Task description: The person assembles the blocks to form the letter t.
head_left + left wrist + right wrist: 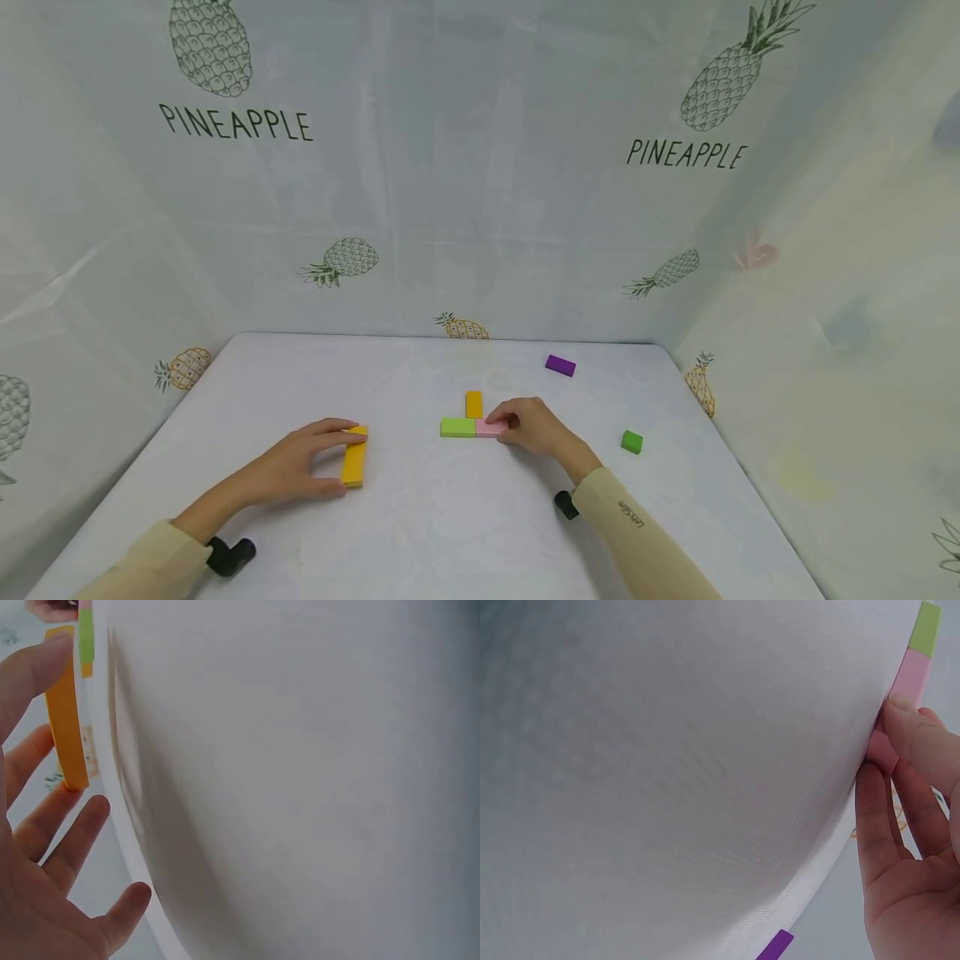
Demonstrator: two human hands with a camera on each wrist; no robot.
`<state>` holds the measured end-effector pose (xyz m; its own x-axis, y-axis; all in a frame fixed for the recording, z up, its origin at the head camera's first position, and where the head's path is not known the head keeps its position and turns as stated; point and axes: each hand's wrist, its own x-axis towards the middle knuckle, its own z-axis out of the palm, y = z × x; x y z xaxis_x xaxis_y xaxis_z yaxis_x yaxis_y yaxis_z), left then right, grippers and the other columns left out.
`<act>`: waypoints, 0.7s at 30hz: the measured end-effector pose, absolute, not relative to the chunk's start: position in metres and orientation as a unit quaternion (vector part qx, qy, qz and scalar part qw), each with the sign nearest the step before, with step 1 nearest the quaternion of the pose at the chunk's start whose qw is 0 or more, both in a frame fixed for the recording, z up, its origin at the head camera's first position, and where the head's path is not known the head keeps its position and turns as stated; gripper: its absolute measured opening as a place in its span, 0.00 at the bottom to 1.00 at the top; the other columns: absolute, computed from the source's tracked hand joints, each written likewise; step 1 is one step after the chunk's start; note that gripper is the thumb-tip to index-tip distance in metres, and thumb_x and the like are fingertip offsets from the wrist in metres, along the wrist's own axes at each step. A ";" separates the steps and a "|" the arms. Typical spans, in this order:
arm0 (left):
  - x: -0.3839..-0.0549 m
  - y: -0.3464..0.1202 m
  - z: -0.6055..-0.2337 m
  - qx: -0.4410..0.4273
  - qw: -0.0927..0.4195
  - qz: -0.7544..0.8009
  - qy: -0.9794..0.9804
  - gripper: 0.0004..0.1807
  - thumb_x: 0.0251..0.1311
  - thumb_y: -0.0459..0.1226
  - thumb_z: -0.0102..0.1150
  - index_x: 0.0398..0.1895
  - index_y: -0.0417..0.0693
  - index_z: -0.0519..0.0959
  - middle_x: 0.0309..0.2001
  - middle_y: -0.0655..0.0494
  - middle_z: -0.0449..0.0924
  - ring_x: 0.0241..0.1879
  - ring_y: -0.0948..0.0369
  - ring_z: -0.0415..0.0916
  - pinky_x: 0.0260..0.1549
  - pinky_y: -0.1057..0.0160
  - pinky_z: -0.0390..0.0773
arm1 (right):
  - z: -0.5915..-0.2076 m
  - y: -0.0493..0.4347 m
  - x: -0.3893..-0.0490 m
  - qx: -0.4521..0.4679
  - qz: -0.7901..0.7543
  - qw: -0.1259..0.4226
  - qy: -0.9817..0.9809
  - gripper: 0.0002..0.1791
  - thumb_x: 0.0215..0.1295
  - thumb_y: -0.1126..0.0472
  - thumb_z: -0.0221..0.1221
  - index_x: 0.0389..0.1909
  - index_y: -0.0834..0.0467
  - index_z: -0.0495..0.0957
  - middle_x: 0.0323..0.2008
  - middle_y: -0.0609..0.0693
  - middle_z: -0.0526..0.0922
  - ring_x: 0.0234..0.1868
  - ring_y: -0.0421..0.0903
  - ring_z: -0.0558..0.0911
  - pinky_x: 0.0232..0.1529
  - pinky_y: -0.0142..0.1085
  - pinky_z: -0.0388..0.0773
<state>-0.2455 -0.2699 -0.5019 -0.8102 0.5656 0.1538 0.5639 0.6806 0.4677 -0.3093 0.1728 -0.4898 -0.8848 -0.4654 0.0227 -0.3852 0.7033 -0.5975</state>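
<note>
My left hand (296,467) grips a long yellow-orange block (355,458), thumb at its near end and fingertips at its far end. In the left wrist view the other fingers of that hand are spread. My right hand (536,427) pinches a pink block (489,428) between thumb and fingers, covering its right end. That pink block lies end to end with a light green block (457,427), both in one row. Behind the row, where green and pink meet, a shorter yellow-orange block (474,405) points away from me.
On the white table (405,533), a purple block (560,365) lies near the back edge. A small green block (632,442) sits to the right of my right hand. A pineapple-print curtain (465,192) hangs behind the table and along its sides.
</note>
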 end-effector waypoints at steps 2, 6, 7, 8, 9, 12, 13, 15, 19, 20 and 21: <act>-0.246 -0.266 -0.501 0.310 0.005 0.256 0.916 0.39 0.57 0.57 0.78 0.72 0.65 0.78 0.74 0.55 0.72 0.71 0.45 0.72 0.64 0.34 0.76 | -0.490 0.173 -0.309 -0.232 -0.309 0.066 0.920 0.14 0.67 0.66 0.72 0.50 0.49 0.90 0.48 0.43 0.88 0.46 0.44 0.78 0.52 0.39 0.81; -0.248 -0.258 -0.501 0.309 0.009 0.257 0.915 0.39 0.57 0.56 0.78 0.73 0.64 0.78 0.74 0.56 0.72 0.71 0.45 0.72 0.64 0.34 0.76 | -0.490 0.172 -0.309 -0.231 -0.305 0.065 0.922 0.14 0.67 0.66 0.72 0.50 0.49 0.90 0.47 0.43 0.88 0.46 0.44 0.78 0.52 0.39 0.81; -0.248 -0.257 -0.502 0.309 0.009 0.258 0.915 0.39 0.57 0.56 0.78 0.73 0.65 0.78 0.74 0.56 0.71 0.71 0.46 0.71 0.64 0.34 0.76 | -0.490 0.172 -0.309 -0.229 -0.305 0.065 0.922 0.14 0.67 0.66 0.72 0.50 0.48 0.90 0.47 0.43 0.88 0.46 0.43 0.79 0.52 0.39 0.81; -0.249 -0.255 -0.502 0.308 0.010 0.260 0.915 0.39 0.57 0.56 0.78 0.73 0.66 0.78 0.74 0.56 0.71 0.71 0.46 0.71 0.65 0.34 0.76 | -0.490 0.172 -0.309 -0.227 -0.306 0.065 0.922 0.14 0.67 0.66 0.72 0.50 0.48 0.90 0.47 0.43 0.88 0.46 0.43 0.79 0.52 0.39 0.81; -0.249 -0.254 -0.502 0.309 0.010 0.261 0.915 0.39 0.57 0.56 0.79 0.73 0.66 0.78 0.74 0.56 0.71 0.71 0.46 0.71 0.65 0.34 0.76 | -0.490 0.172 -0.308 -0.225 -0.306 0.066 0.923 0.13 0.67 0.66 0.72 0.49 0.48 0.90 0.47 0.42 0.88 0.46 0.43 0.79 0.53 0.39 0.81; -0.251 -0.249 -0.503 0.308 0.013 0.261 0.915 0.39 0.56 0.57 0.78 0.73 0.68 0.77 0.74 0.57 0.71 0.71 0.47 0.71 0.65 0.35 0.75 | -0.490 0.173 -0.308 -0.220 -0.309 0.068 0.923 0.14 0.67 0.66 0.72 0.49 0.48 0.90 0.47 0.42 0.87 0.47 0.43 0.79 0.53 0.39 0.81; -0.252 -0.247 -0.503 0.309 0.015 0.262 0.914 0.39 0.56 0.57 0.78 0.72 0.68 0.78 0.74 0.58 0.71 0.71 0.47 0.71 0.65 0.35 0.75 | -0.490 0.172 -0.308 -0.219 -0.310 0.068 0.923 0.14 0.67 0.66 0.72 0.49 0.48 0.90 0.47 0.42 0.87 0.48 0.43 0.79 0.53 0.39 0.81; -0.253 -0.243 -0.504 0.313 0.015 0.263 0.913 0.38 0.56 0.57 0.79 0.72 0.68 0.78 0.74 0.58 0.71 0.71 0.47 0.71 0.66 0.35 0.75 | -0.489 0.172 -0.308 -0.218 -0.312 0.070 0.922 0.14 0.67 0.66 0.72 0.49 0.48 0.90 0.47 0.42 0.87 0.47 0.43 0.78 0.53 0.39 0.80; -0.254 -0.236 -0.503 0.321 0.014 0.266 0.909 0.38 0.56 0.56 0.79 0.71 0.67 0.79 0.74 0.59 0.71 0.71 0.47 0.71 0.66 0.35 0.75 | -0.489 0.172 -0.308 -0.217 -0.311 0.070 0.922 0.14 0.67 0.66 0.72 0.49 0.48 0.90 0.47 0.42 0.87 0.47 0.43 0.78 0.52 0.39 0.80; -0.254 -0.235 -0.503 0.322 0.013 0.265 0.909 0.38 0.57 0.56 0.79 0.71 0.67 0.79 0.74 0.59 0.71 0.71 0.48 0.71 0.66 0.35 0.75 | -0.489 0.172 -0.308 -0.218 -0.311 0.070 0.922 0.14 0.67 0.66 0.72 0.49 0.48 0.90 0.47 0.42 0.87 0.47 0.43 0.78 0.52 0.39 0.80; -0.254 -0.233 -0.503 0.323 0.014 0.265 0.909 0.38 0.57 0.56 0.79 0.72 0.68 0.78 0.75 0.60 0.71 0.71 0.48 0.71 0.66 0.35 0.75 | -0.489 0.172 -0.308 -0.218 -0.311 0.069 0.923 0.14 0.67 0.66 0.72 0.49 0.48 0.90 0.47 0.42 0.87 0.47 0.43 0.78 0.52 0.39 0.80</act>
